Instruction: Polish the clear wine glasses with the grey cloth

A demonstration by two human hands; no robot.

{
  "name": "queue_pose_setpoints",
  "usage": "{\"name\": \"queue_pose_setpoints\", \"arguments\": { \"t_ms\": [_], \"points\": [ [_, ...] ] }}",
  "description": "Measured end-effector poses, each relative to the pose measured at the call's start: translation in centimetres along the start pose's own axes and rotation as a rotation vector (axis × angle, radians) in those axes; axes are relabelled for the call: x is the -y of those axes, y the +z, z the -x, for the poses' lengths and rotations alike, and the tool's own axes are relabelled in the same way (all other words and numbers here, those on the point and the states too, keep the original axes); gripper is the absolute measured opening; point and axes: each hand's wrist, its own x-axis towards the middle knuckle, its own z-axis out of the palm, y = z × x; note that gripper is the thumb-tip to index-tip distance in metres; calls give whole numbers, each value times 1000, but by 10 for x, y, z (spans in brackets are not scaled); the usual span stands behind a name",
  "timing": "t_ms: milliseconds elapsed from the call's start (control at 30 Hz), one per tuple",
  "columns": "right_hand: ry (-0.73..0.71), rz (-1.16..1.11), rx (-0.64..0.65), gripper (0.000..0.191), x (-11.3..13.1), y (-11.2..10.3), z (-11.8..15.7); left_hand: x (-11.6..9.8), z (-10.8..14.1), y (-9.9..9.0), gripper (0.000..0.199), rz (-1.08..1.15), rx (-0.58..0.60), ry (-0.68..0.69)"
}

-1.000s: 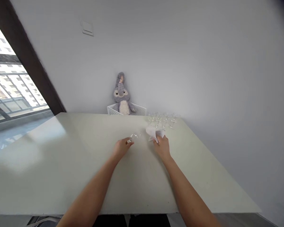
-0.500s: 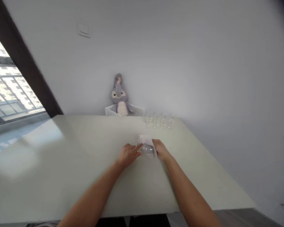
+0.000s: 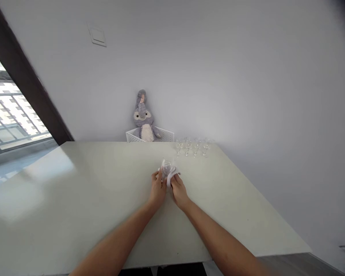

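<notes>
"What do the hands hold on your feed?"

"From my seat, I see the left hand (image 3: 158, 190) closed narrowly at the side of a clear rounded drinking glass (image 3: 167, 165); the right hand (image 3: 179, 193) pinches a thin white cloth (image 3: 172, 177) that wraps partly around it; the fingers hide the lower part, so I can't tell how the base is held."

"And where is that glass?"

"Between both hands, over the middle of the pale, smooth table (image 3: 103, 199); a cluster of clear stemmed glasses (image 3: 192, 146) stands upright beyond it, to the right, near the grey wall (image 3: 247, 76); further left, a grey plush rabbit (image 3: 147, 132) sits in a white perforated basket (image 3: 167, 135) at the far edge."
</notes>
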Motion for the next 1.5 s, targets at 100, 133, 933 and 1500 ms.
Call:
{"name": "queue_pose_setpoints", "arguments": {
  "t_ms": [100, 133, 933, 1500],
  "points": [
    [-50, 158, 52, 26, 1, -4, -1, -3, 2, 1, 61, 135, 92, 32],
    [-42, 207, 47, 26, 2, -7, -3, -4, 1, 0, 66, 170, 145, 46],
    [325, 88, 21, 29, -1, -23, -15, -26, -10, -24, 51, 819, -128, -135],
    [99, 578, 36, 29, 0, -22, -13, -35, -9, -33, 52, 412, -241, 384]
  ]
}}
